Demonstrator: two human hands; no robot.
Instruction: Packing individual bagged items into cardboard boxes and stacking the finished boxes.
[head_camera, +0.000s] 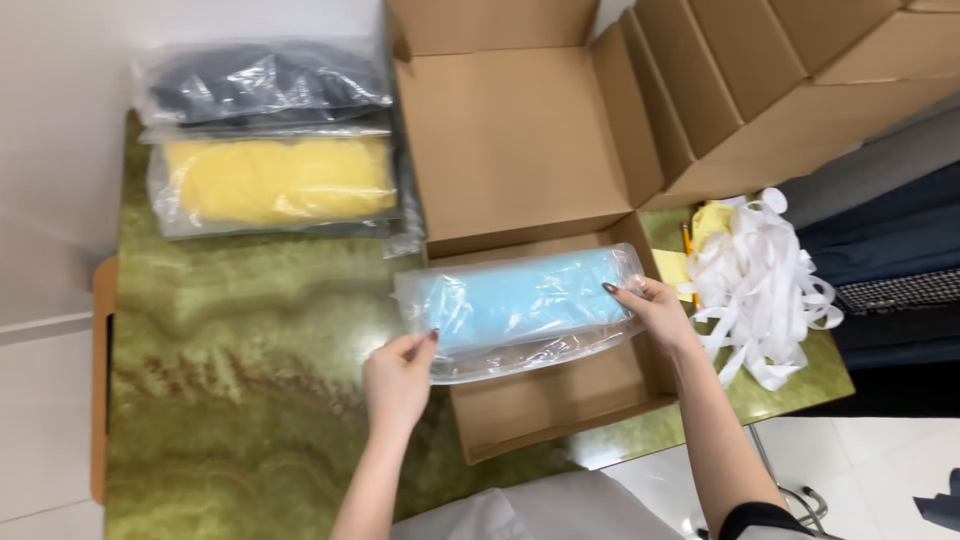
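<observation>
A clear plastic bag holding a folded light blue cloth (520, 300) hovers over an open cardboard box (545, 405). My left hand (398, 378) grips the bag's near left corner. My right hand (655, 312) holds its right end, just inside the box's right wall. The box's lid (510, 140) stands open behind it. The box's floor below the bag looks bare where it shows.
Bagged yellow cloth (275, 182) and bagged dark cloth (265, 85) lie at the far left of the green marbled table (240, 380). A stack of closed cardboard boxes (790, 90) rises at the back right. White paper strips (760, 285) pile at the right edge.
</observation>
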